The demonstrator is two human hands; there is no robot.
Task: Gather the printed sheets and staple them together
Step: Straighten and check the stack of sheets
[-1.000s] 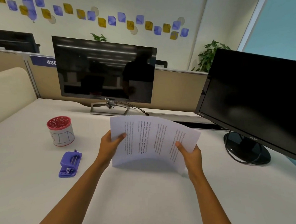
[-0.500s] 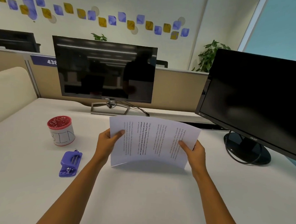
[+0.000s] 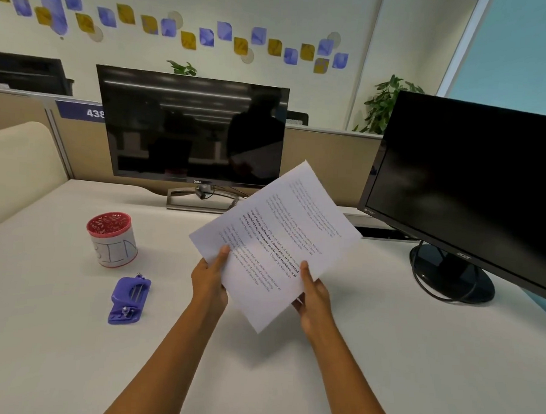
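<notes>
The printed sheets (image 3: 279, 235) are a white stack with black text, held in the air above the desk and turned diagonally, far corner up toward the monitors. My left hand (image 3: 211, 279) grips their lower left edge, thumb on top. My right hand (image 3: 314, 296) grips the near right edge, thumb on top. A purple stapler (image 3: 130, 299) lies flat on the white desk (image 3: 68, 354), to the left of my left hand and apart from it.
A red-rimmed white cup marked "BIN" (image 3: 112, 239) stands behind the stapler. A Dell monitor (image 3: 190, 129) stands at the back centre. A black monitor (image 3: 468, 188) on a round base (image 3: 451, 274) fills the right side. A beige partition (image 3: 18, 161) borders the left.
The sheets were held level and bowed over the desk; now both hands have raised and rotated them so they stand diagonally, and the hands have shifted closer to the near edge.
</notes>
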